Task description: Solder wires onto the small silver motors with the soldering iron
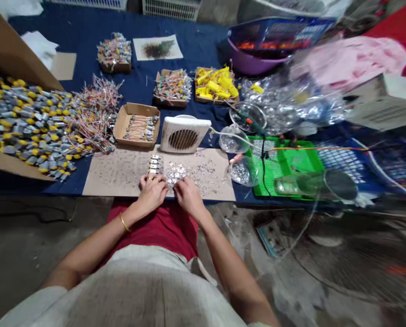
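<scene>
A brown cardboard sheet (pixel 117 175) lies along the table's front edge. My left hand (pixel 152 191) rests at that edge, fingers bent and pressed together, just below a short column of small silver, black and yellow parts (pixel 154 164); what it holds, if anything, is hidden. To its right, my right hand (pixel 188 194) has its fingertips pinched on the sheet, beside a scatter of tiny metal pieces (pixel 178 170). Anything between those fingertips is too small to name. The two hands are a little apart.
A white slatted device (pixel 185 135) stands behind the sheet, next to a carton of wired parts (pixel 137 109). Left is a big box of grey-yellow parts (pixel 22 125). Right are clear bowls (pixel 242 171), a green basket (pixel 291 156) and a glass-like cylinder (pixel 308 184). Cables cross there.
</scene>
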